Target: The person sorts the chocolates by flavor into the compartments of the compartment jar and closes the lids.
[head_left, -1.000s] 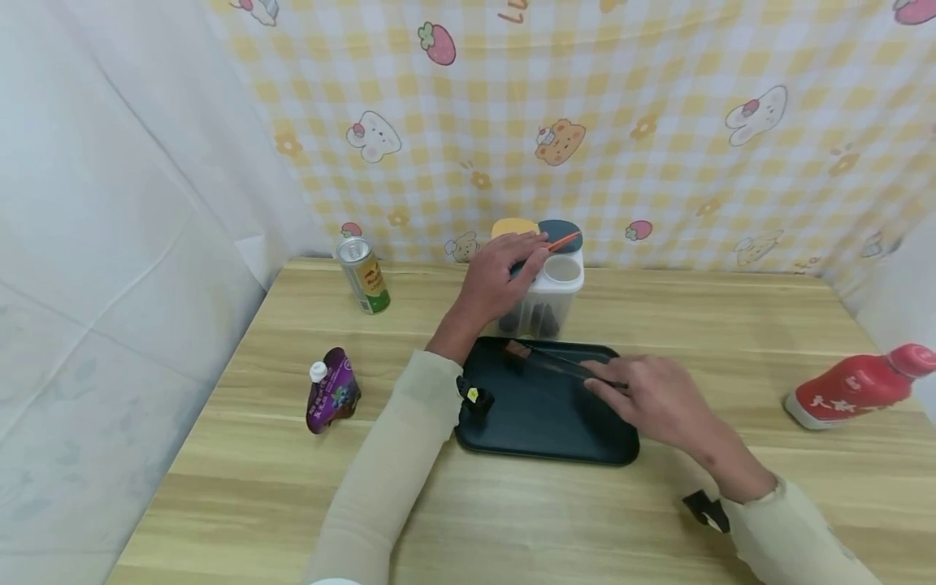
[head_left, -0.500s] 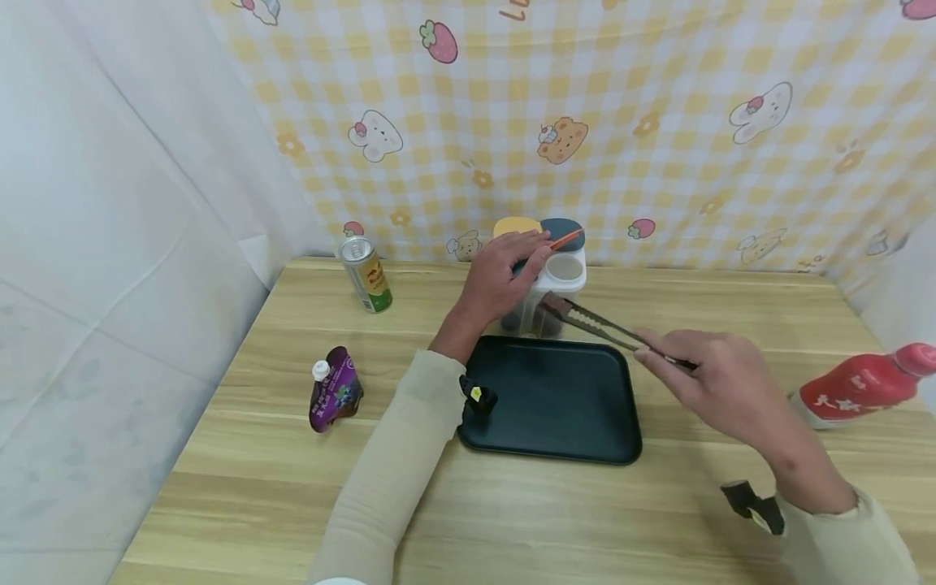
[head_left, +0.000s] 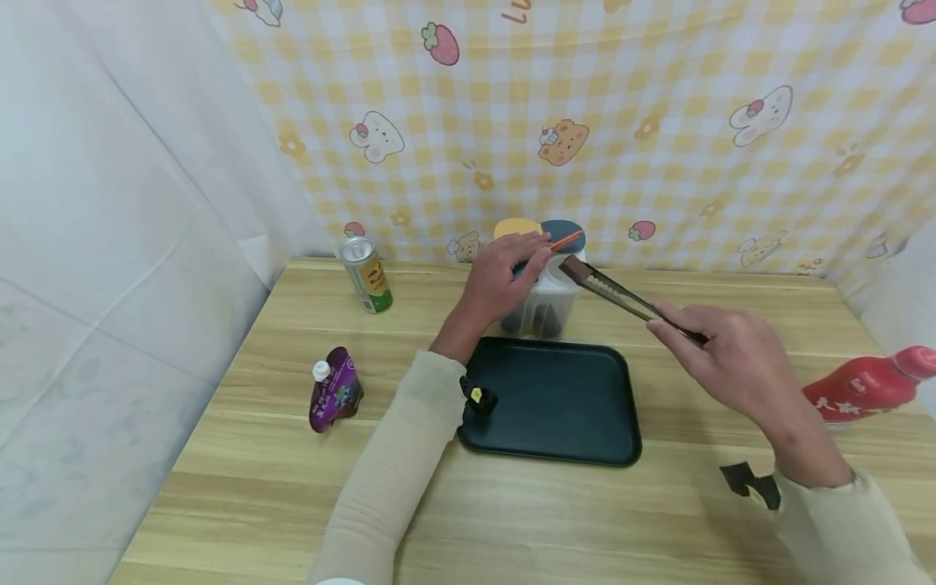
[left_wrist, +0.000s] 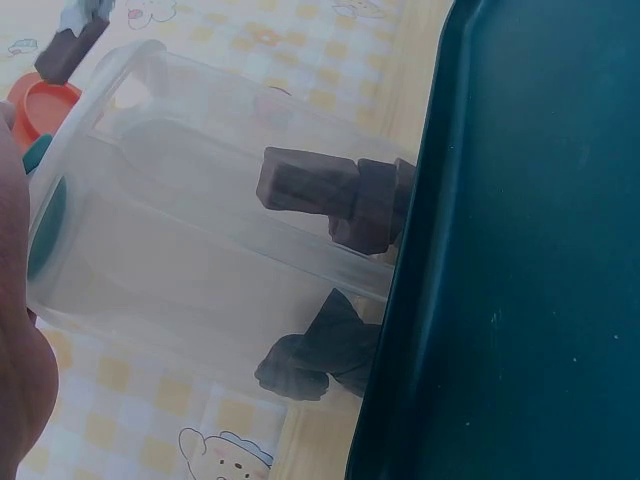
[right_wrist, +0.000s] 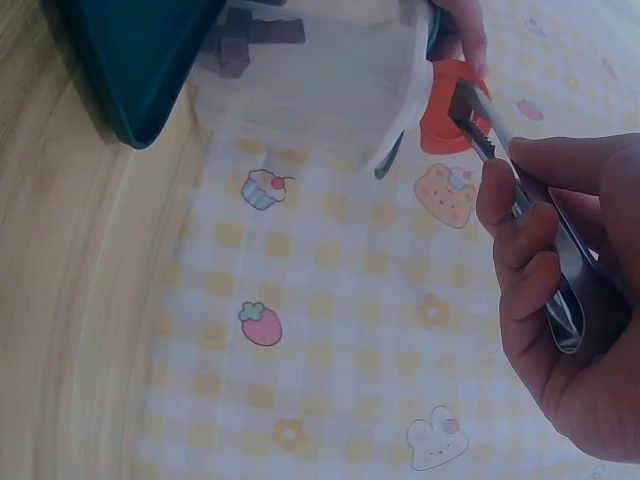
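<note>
My left hand (head_left: 504,272) rests across the top of a clear storage container (head_left: 559,301) with coloured lids. Its fingers lie fairly straight beside a raised orange lid (right_wrist: 445,110). My right hand (head_left: 731,357) grips metal tongs (head_left: 629,302) around the handle. Their tips pinch a dark brown block, perhaps chocolate (left_wrist: 72,50), just above the container's uncovered round opening. Through the clear wall, brown blocks (left_wrist: 310,180) lie in one compartment and black pieces (left_wrist: 320,350) in another. A dark green tray (head_left: 556,406) lies right in front of the container.
On the wooden table (head_left: 512,520) a can (head_left: 366,276) stands at the back left, with a purple spout pouch (head_left: 336,390) nearer. A red bottle (head_left: 863,382) is on the right, partly behind my right wrist. A checked cloth (head_left: 658,179) hangs at the back.
My right hand has lifted the tongs and the brown block from the tray, up and to the right, to the container's opening. My left hand has stayed on the container.
</note>
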A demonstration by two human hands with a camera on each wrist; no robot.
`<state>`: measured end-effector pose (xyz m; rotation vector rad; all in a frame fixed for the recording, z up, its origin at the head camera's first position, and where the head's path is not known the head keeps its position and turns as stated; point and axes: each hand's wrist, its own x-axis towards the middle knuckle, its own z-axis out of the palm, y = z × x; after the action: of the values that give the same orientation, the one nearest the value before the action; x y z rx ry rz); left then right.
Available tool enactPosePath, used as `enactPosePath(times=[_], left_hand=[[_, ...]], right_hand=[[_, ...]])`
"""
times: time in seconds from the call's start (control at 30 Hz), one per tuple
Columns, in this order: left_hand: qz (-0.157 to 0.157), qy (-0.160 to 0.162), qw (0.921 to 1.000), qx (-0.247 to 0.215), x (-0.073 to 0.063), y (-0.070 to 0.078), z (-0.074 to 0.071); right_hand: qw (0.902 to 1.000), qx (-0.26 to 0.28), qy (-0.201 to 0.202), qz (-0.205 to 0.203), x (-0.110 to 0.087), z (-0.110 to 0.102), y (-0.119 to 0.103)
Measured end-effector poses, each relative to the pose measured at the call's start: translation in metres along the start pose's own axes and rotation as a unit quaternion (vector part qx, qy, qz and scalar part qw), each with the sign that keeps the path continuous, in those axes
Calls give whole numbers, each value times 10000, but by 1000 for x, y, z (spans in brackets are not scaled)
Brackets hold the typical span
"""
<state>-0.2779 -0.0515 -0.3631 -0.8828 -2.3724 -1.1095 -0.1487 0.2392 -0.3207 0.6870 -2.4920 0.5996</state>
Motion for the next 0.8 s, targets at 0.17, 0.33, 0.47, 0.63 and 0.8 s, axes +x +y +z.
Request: enactPosePath(times=[0.17,0.33,0.47,0.63,0.8], left_hand=[[-24,11,10000,25,0,1,0],[-25,18,10000,34,0,0,0],[-28,10,10000,29,0,0,0],[-50,7,10000,33,0,1,0],[-70,10,10000,8,-1,1,0]], right_hand=[[9999,-17,-101,67,4,4,3],[9997,8,-189,167,5,7,4],[9993,22,-260,274,5,7,4],[9988,70,-359,341,6,7,3],[9984,89,-410,382,6,7,3]])
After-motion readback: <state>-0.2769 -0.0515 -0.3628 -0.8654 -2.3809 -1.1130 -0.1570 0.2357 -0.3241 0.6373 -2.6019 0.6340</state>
